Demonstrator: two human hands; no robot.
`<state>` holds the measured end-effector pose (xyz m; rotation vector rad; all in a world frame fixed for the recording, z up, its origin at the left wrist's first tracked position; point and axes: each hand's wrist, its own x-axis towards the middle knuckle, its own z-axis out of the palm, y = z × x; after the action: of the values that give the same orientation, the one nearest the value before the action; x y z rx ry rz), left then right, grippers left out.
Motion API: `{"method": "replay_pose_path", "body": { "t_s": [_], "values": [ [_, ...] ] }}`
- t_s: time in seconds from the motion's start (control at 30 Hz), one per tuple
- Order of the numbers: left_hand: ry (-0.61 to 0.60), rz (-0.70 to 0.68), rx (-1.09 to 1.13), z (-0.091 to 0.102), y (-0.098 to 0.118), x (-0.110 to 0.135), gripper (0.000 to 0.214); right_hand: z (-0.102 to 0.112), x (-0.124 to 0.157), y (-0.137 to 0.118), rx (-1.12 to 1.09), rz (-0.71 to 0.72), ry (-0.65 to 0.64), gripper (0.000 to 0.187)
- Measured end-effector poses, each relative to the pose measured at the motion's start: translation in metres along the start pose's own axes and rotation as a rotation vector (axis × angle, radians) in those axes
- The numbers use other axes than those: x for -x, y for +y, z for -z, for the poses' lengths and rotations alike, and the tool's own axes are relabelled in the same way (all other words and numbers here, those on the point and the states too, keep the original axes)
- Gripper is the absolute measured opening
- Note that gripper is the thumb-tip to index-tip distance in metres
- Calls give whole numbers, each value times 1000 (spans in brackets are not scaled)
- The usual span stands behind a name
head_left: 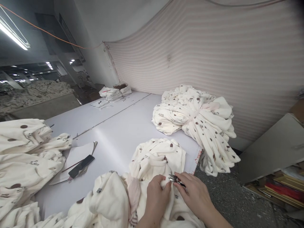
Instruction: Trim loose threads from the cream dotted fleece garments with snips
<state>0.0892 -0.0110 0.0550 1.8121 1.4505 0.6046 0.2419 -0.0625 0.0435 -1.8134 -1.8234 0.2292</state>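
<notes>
Fabric point(21, 171), cream with dark spots, lies heaped along the left edge of the frame. Next to it, a dark flat object point(81, 166) rests on papers point(82, 150). Paper stacks point(111, 94) sit left of centre, higher up. At lower centre, the left hand point(158, 194) pinches a fold of spotted cloth point(154, 152), while the right hand point(193, 191) grips small snips point(174, 179), blades pointing left at that fold. Right of centre, a gathered bundle point(190, 110) overhangs the table point(114, 136); a cabinet point(273, 145) stands far right.
</notes>
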Motion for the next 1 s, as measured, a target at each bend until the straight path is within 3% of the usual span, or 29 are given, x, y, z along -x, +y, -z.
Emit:
{"method": "replay_pose_path", "body": {
  "t_s": [0.17,0.37,0.47,0.63,0.83,1.0],
  "values": [
    [11,-27,-94,-4,-1,0,13,-1,2,-3,87,25,4,25],
    [33,-45,-140,-9,-4,1,12,-4,4,-9,76,-43,57,23],
    [39,-52,-159,-9,-5,3,13,-10,2,-8,-46,-132,57,25],
    [35,-32,-188,-8,-5,2,13,-21,-3,7,-513,-375,43,32],
    [-9,-47,-191,-5,-1,4,14,-15,3,13,-615,-311,6,27],
    [-317,-93,-140,19,-12,42,21,-24,-4,23,-673,-359,80,33]
  ]
}}
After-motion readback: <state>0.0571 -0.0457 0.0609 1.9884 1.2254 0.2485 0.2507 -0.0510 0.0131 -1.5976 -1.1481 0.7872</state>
